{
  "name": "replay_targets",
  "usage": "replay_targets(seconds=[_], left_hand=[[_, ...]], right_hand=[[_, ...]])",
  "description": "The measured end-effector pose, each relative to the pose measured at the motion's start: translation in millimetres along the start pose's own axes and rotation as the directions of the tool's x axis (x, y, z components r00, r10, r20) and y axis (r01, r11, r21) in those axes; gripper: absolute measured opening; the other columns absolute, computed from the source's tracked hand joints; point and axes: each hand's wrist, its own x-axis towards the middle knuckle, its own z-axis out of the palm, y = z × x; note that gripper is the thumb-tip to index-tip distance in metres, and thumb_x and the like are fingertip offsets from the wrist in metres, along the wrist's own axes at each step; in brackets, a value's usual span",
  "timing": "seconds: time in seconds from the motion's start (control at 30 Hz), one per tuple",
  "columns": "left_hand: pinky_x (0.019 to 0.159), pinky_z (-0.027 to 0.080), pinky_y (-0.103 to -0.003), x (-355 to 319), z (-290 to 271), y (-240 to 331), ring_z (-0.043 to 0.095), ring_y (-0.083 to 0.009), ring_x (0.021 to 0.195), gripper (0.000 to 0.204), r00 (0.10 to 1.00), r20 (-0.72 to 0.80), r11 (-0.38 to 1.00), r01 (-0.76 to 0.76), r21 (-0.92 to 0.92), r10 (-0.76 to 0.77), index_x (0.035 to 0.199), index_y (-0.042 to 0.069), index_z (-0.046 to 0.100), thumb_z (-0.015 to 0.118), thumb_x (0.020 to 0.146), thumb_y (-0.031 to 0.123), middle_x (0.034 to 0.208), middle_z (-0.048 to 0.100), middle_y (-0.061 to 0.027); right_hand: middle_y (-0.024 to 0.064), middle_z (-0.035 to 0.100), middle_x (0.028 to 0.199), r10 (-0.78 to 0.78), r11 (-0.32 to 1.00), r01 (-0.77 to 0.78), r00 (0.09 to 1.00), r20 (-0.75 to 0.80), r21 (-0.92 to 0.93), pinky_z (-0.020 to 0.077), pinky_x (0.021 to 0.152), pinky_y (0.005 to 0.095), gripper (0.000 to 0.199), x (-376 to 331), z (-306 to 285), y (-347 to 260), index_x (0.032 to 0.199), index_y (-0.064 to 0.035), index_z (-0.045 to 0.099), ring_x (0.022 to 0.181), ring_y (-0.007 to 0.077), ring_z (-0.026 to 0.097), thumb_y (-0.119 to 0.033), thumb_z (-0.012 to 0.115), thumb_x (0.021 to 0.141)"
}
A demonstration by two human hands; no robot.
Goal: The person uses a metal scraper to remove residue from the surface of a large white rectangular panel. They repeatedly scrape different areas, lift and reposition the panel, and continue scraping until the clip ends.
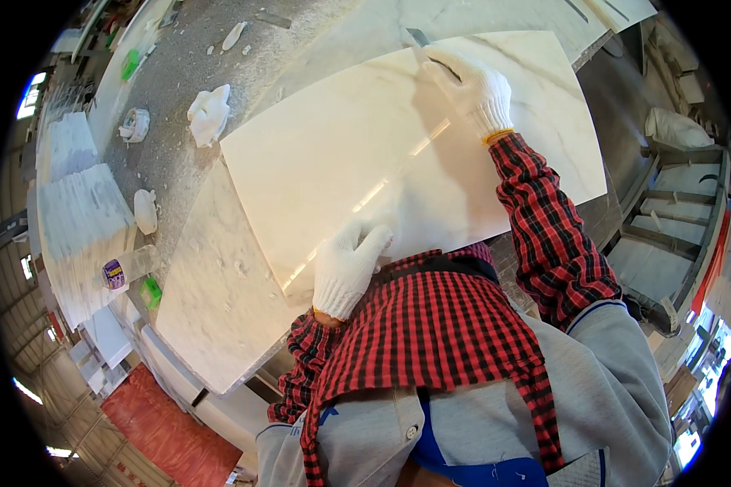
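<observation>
A large, glossy cream slab with grey veining [325,130] lies at an angle in front of me. My right hand [473,88], in a white knit glove, reaches over its far edge. Its fingers are closed on a flat scraper blade [418,37], whose grey tip sticks out past them. My left hand [348,272], also gloved, rests at the slab's near edge by the apron. The left thumb stands apart from the fingers, and nothing shows in that hand. Its fingertips are hard to make out against the pale stone.
Beneath lies another veined slab [211,276] on a dusty grey work surface [179,174]. To the left are a crumpled white cloth [209,115], a roll of tape [135,125], a clear bottle [138,264] and green blocks [151,292]. A metal rack [666,215] stands at right.
</observation>
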Motion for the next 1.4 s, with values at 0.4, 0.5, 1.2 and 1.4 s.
replay_targets(seconds=[0.4,0.5,1.2,1.4], left_hand=[[0.065,0.049,-0.025,5,0,2,0.06,-0.0095,0.069,0.037,0.999,-0.004,0.999,0.036,0.005,-0.036,0.097,-0.004,0.072,0.067,0.088,0.032,0.082,0.068,-0.0046],[0.064,0.049,-0.025,6,-1,2,0.058,-0.0088,0.068,0.036,0.999,-0.01,0.999,0.051,-0.008,-0.051,0.096,-0.003,0.072,0.067,0.088,0.032,0.081,0.068,-0.0042],[0.058,0.048,-0.023,20,-1,11,0.057,-0.007,0.064,0.033,1.0,-0.019,1.0,-0.002,-0.015,0.002,0.095,-0.003,0.072,0.066,0.088,0.029,0.079,0.067,-0.003],[0.056,0.045,-0.023,25,-2,15,0.054,-0.0062,0.063,0.033,1.0,-0.011,0.999,0.018,-0.031,-0.018,0.093,-0.003,0.072,0.067,0.088,0.029,0.076,0.065,-0.0021]], right_hand=[[0.0049,0.074,0.097,0.031,0.999,-0.032,0.999,0.024,0.011,0.0533,0.076,0.0388,0.031,1,3,2,0.116,-0.0252,0.072,0.09,0.0286,0.068,-0.044,0.061,0.094],[0.0048,0.074,0.098,0.022,1.0,-0.022,1.0,0.021,0.014,0.0533,0.076,0.0389,0.031,1,3,1,0.116,-0.0252,0.072,0.09,0.0287,0.068,-0.044,0.061,0.094],[0.005,0.074,0.1,0.025,1.0,-0.025,0.999,0.032,-0.001,0.0533,0.078,0.0391,0.034,4,6,5,0.119,-0.0265,0.071,0.093,0.0292,0.068,-0.046,0.058,0.094],[0.0049,0.074,0.1,0.01,1.0,-0.01,1.0,0.027,-0.006,0.0533,0.077,0.0389,0.033,7,9,8,0.118,-0.0274,0.071,0.093,0.0292,0.068,-0.046,0.058,0.094]])
